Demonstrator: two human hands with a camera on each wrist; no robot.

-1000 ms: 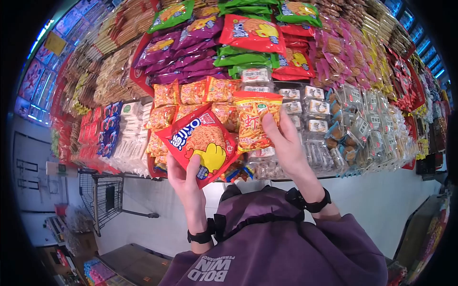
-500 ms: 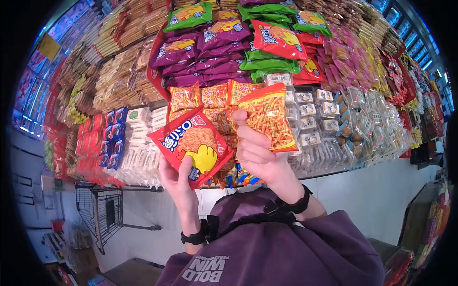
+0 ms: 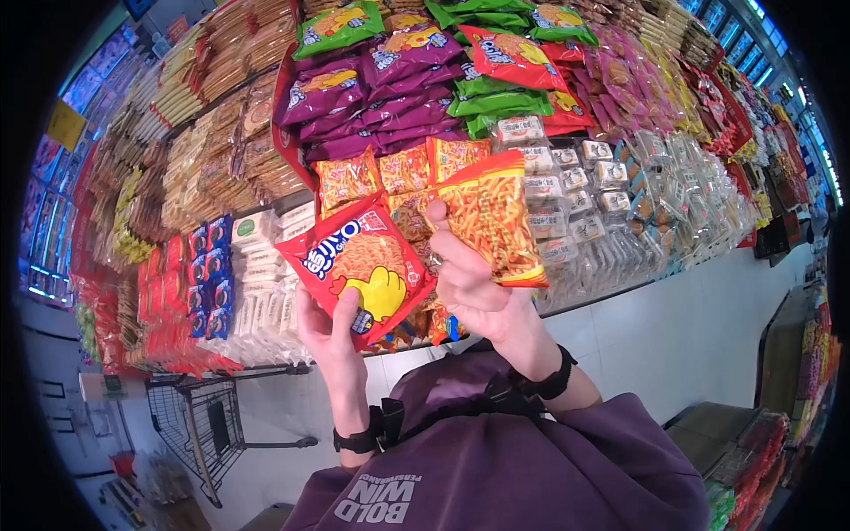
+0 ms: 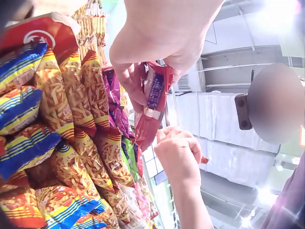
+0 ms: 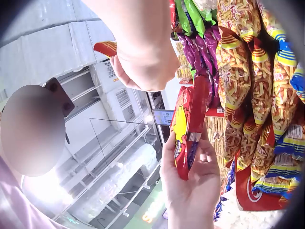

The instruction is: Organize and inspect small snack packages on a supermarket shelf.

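In the head view my left hand [image 3: 332, 329] grips a red snack bag [image 3: 376, 252] at its lower edge. The thumb lies on its front, beside a yellow chicken picture. Close to its right, my right hand [image 3: 471, 281] pinches a yellow-and-orange bag of snack sticks [image 3: 496, 203], with fingers curled in front of it. Dark printed text shows on this bag's facing side. The left wrist view looks along the edge of the red bag [image 4: 153, 102]. In the right wrist view only a corner of the stick bag [image 5: 106, 48] shows past the hand.
Behind the hands, a sloping display holds purple bags [image 3: 323, 93], green bags [image 3: 341, 26] and more orange stick bags [image 3: 403, 170]. Small white-labelled packs [image 3: 611, 173] fill the right side. A shopping cart [image 3: 199, 434] stands at lower left, below the display's edge.
My right hand has turned the stick bag from its labelled front to its other side, its fingers now curled before it. The left hand still holds the red bag. The head view has shifted.
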